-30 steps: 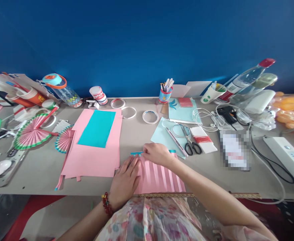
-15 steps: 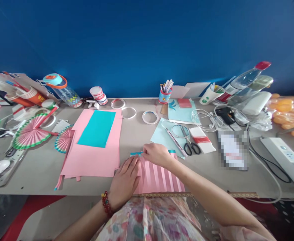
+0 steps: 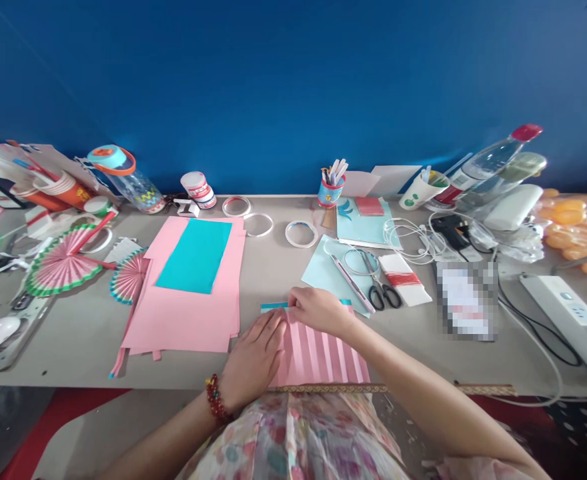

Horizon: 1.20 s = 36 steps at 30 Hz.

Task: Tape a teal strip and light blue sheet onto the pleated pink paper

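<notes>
A pink pleated paper [image 3: 318, 353] with a teal strip along its far edge lies at the table's near edge. My left hand [image 3: 253, 357] rests flat on its left side, fingers stretched out and pressing the folds down. My right hand [image 3: 321, 310] sits at the paper's far edge, fingers curled and pinching the top of a fold by the teal strip. A red bead bracelet [image 3: 216, 400] circles my left wrist.
A pink sheet stack [image 3: 183, 313] topped by a teal sheet [image 3: 193, 257] lies to the left, with finished paper fans [image 3: 63, 263] beyond. Scissors [image 3: 383, 290], tape rings [image 3: 301, 233], a pen cup [image 3: 329, 187], bottles [image 3: 488, 160], cables and a power strip [image 3: 568, 313] crowd the right.
Both hands stay on the pleated paper; the left hand has crept slightly right and forward. The view has shifted a little.
</notes>
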Tool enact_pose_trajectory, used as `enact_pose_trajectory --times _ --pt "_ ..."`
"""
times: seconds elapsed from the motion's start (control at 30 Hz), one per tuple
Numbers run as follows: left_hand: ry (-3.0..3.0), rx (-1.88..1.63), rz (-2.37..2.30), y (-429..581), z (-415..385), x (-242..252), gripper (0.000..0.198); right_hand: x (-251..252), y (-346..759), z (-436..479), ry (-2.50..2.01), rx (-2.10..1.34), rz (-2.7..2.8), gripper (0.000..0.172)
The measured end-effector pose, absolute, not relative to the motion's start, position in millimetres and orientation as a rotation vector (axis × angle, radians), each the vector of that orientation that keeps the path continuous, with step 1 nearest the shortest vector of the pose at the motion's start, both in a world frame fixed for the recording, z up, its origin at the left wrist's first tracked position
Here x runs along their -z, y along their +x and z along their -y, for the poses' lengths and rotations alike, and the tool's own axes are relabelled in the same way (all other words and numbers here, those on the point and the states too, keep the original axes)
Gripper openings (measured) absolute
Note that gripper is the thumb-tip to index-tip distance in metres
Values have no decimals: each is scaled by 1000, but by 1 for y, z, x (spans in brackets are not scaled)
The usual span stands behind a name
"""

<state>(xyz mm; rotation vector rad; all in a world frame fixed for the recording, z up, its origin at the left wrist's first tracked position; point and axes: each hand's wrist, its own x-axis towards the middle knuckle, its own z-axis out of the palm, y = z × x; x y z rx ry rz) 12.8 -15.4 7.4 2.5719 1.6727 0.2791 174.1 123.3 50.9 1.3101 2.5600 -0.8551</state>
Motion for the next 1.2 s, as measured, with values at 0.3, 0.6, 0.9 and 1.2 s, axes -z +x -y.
enact_pose_trajectory --times 0.3,0.6,0.9,1.2 --pt "2589 -230 -1681 13 15 -5 46 -56 184 -126 1375 958 -2523 18" --pt "2591 -229 -1673 9 13 -5 46 -50 195 -132 1325 1082 -2565 14" --pt "2584 -242 -1694 9 15 0 48 -48 193 -129 1357 962 -2562 12" --pt "2609 -240 -1694 10 15 -1 47 -47 190 -126 1414 888 -2520 13"
